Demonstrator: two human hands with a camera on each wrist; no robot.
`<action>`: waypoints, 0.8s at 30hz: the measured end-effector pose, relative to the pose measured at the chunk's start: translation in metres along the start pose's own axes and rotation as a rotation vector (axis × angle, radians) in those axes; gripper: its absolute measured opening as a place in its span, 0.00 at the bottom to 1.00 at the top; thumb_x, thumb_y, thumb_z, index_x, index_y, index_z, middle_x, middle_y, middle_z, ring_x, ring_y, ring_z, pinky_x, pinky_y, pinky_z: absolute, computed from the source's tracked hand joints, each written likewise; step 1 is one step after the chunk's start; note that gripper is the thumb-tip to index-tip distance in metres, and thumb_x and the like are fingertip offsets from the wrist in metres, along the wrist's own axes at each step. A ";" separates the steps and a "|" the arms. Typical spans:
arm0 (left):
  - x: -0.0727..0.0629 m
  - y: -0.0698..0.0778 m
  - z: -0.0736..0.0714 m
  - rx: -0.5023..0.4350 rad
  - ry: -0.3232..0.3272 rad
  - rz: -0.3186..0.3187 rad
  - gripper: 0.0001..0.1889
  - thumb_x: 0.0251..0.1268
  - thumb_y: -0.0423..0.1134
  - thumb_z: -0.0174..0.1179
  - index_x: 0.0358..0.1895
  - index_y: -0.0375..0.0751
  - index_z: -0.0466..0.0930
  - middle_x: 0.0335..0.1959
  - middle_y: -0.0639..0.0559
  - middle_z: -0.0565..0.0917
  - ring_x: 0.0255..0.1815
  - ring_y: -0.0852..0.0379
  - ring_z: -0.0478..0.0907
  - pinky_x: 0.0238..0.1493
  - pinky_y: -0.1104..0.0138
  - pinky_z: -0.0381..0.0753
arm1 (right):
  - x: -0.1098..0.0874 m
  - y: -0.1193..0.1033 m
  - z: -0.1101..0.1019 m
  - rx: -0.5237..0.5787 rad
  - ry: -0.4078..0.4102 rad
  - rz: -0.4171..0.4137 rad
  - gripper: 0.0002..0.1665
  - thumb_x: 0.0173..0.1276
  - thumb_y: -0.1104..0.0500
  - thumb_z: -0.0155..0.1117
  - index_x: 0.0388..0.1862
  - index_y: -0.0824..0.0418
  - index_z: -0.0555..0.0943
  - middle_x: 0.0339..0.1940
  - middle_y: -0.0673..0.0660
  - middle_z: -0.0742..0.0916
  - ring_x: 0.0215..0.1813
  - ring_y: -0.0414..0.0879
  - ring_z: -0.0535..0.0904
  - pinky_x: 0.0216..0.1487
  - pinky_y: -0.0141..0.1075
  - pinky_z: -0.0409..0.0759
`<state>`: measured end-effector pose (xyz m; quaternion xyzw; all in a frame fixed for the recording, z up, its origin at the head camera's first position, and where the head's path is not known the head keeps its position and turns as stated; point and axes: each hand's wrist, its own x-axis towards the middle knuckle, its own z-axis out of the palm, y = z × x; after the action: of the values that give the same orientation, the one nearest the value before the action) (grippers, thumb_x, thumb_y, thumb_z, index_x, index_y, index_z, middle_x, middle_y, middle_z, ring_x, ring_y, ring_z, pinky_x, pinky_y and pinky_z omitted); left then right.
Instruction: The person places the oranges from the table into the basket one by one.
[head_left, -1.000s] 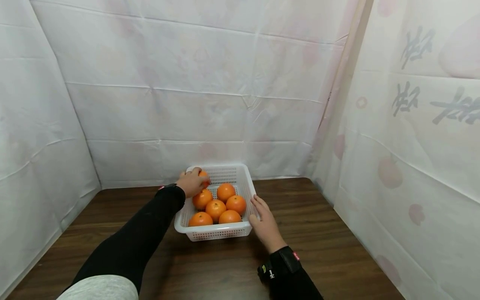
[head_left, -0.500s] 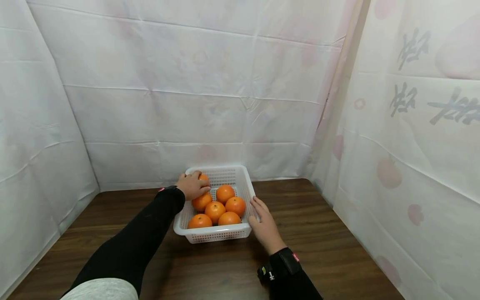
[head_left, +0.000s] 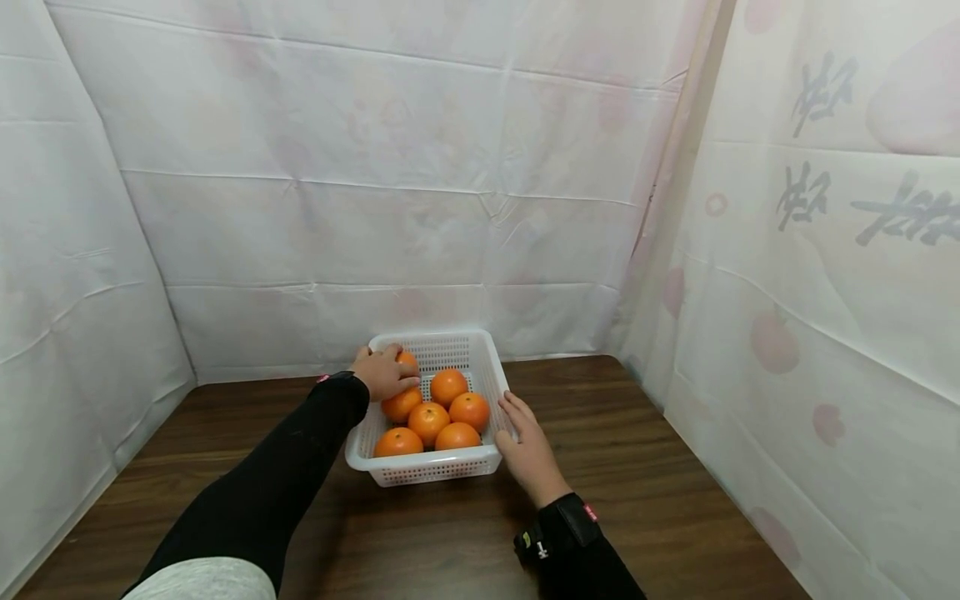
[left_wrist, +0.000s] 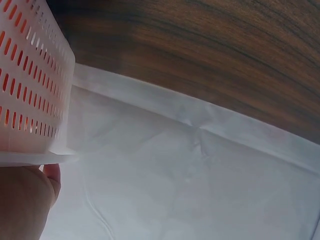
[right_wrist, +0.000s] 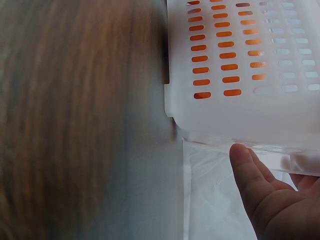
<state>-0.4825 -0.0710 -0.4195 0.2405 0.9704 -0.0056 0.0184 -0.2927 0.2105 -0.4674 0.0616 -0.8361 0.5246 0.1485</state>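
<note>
In the head view, a white plastic basket [head_left: 487, 367] with slotted sides stands on the wooden table, holding several oranges [head_left: 428, 423]. My left hand [head_left: 381, 372] reaches over its left rim, fingers curved round an orange [head_left: 407, 361] in the back left corner. Part of that fruit is hidden by the hand. My right hand [head_left: 528, 442] lies along the right rim, fingers fairly straight and touching it. The right wrist view has a fingertip of that hand [right_wrist: 270, 195] right at the rim, and orange colour shows through the slots of the basket wall [right_wrist: 220, 110].
White printed sheets hang behind the table [head_left: 420, 542] and on both sides. The back sheet [head_left: 405, 208] comes down close behind the basket. Wood surface lies in front of the basket and to either side. Black bands sit round both wrists.
My left hand has drawn very slightly towards me with the orange under its fingers. The right hand keeps its place on the rim. The whole view has shifted slightly.
</note>
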 end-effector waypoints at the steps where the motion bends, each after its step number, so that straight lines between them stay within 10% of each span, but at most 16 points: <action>1: 0.000 -0.001 0.000 0.008 -0.006 0.004 0.31 0.82 0.68 0.46 0.76 0.58 0.77 0.82 0.34 0.63 0.78 0.31 0.68 0.77 0.35 0.56 | 0.000 0.000 0.000 0.002 -0.001 0.000 0.39 0.69 0.64 0.55 0.80 0.61 0.72 0.86 0.55 0.68 0.85 0.57 0.63 0.81 0.59 0.64; 24: -0.024 -0.030 0.003 -0.085 0.042 -0.005 0.28 0.84 0.63 0.46 0.76 0.56 0.77 0.82 0.36 0.67 0.81 0.32 0.65 0.78 0.29 0.53 | 0.005 -0.007 0.022 0.028 -0.065 -0.019 0.39 0.69 0.63 0.54 0.81 0.62 0.71 0.87 0.56 0.67 0.86 0.58 0.62 0.81 0.59 0.63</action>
<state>-0.4753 -0.1083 -0.4213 0.2372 0.9706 0.0408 0.0084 -0.3000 0.1881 -0.4686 0.0885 -0.8324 0.5326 0.1252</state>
